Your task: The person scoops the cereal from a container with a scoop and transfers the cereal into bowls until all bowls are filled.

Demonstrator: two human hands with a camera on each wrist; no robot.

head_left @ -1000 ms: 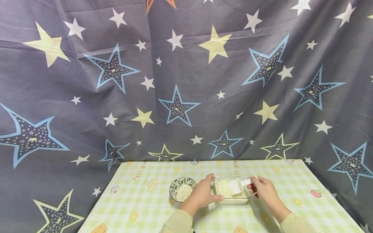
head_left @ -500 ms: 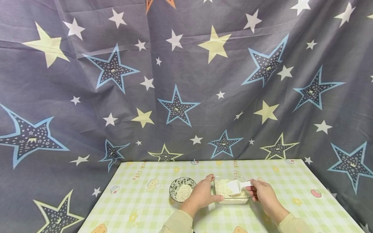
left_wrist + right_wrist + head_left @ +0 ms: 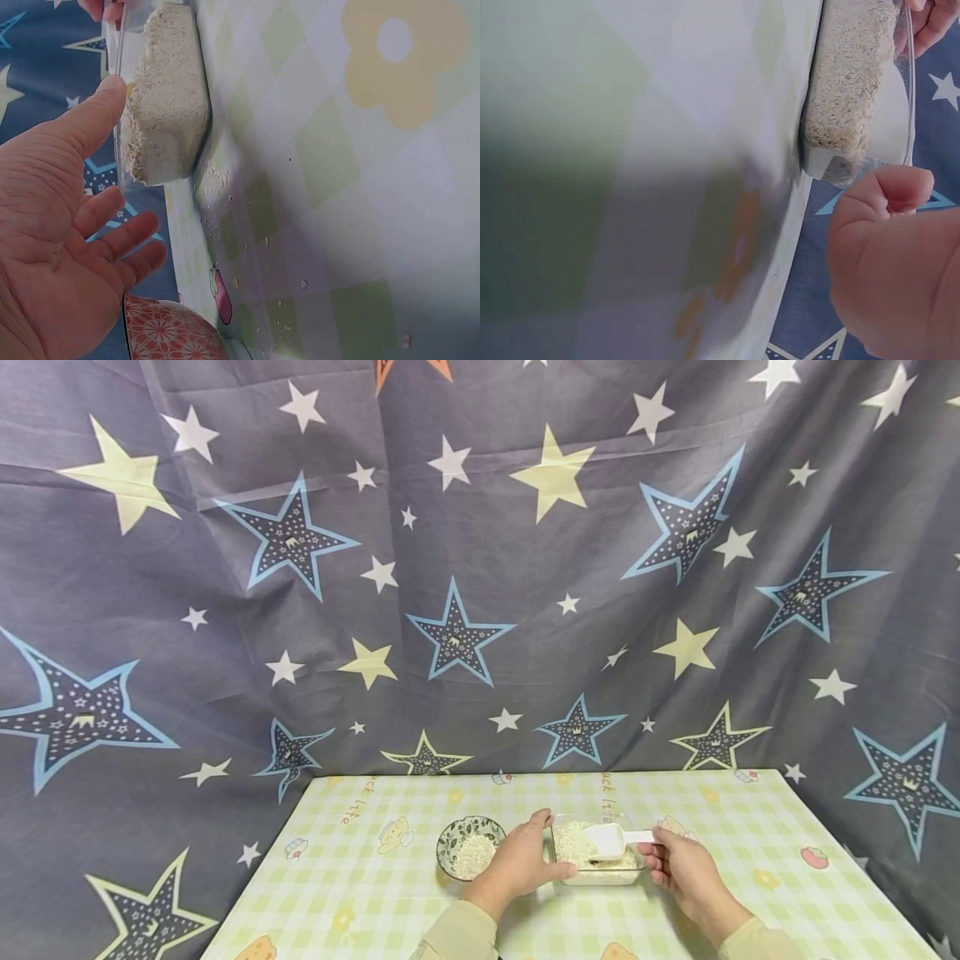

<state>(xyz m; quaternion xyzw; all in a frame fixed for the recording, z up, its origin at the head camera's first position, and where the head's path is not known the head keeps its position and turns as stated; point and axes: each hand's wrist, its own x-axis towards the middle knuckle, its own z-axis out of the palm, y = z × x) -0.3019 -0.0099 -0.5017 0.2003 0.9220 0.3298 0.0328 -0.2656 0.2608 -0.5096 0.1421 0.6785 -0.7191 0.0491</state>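
Left hand (image 3: 522,857): at the left end of a clear rectangular container (image 3: 600,877), thumb laid on the near rim, forefinger reaching toward the far left corner. In the left wrist view the thumb is nearly straight along the rim and the other visible fingers are spread loosely, apart from the wall; the hand is relaxed and steadies the container without closing round it.

Right hand (image 3: 686,870): just beyond the right end of the container, thumb and fingers pinching the end of the handle of a white scoop (image 3: 604,842). Handle roughly level, crossing above the right rim; the head of the scoop points left, inside the outline of the container and over the pale flakes (image 3: 572,843). Whether the underside of the scoop touches them is hard to judge from this angle.

Flakes in the container: heaped higher at the left in the head view, lower under the scoop.

Bowl (image 3: 453,837): left of the container, just beside the left wrist; upright, dark leaf pattern inside, red patterned outer wall in the left wrist view. It holds a smaller heap (image 3: 474,857) of similar flakes.

Stray bits (image 3: 281,304) lie scattered on the green-and-white checked tablecloth (image 3: 390,902). Behind the table hangs a dark grey curtain (image 3: 480,552) printed with stars. Both sleeves (image 3: 459,933) are pale.
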